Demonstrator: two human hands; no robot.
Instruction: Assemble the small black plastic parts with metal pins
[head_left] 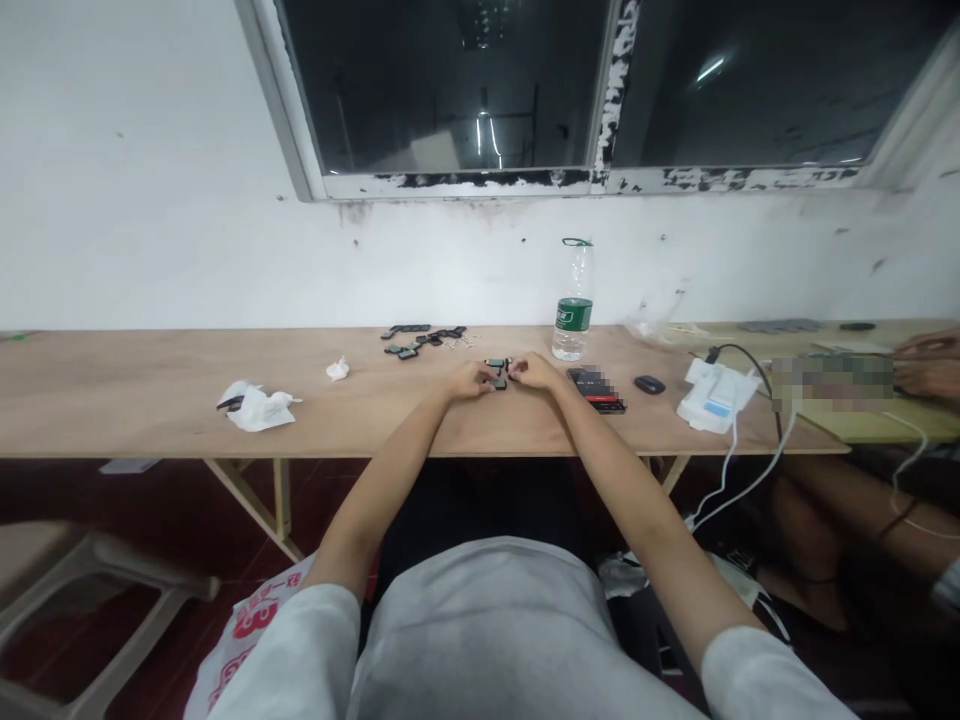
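My left hand is at the middle of the wooden table, fingers bent and closed at the edge of a small black piece with a grey face. Facing it from the right, my right hand has its fingertips pinched together around something dark and too small to name. Between the hands, slightly farther back, lies another small grey-faced black piece. A loose group of similar black pieces lies farther back and to the left, with tiny pale bits beside it.
A water bottle stands behind my right hand. To the right are a phone, a black oval object and a white power strip with cables. Crumpled tissue lies left. Another person's hand is far right.
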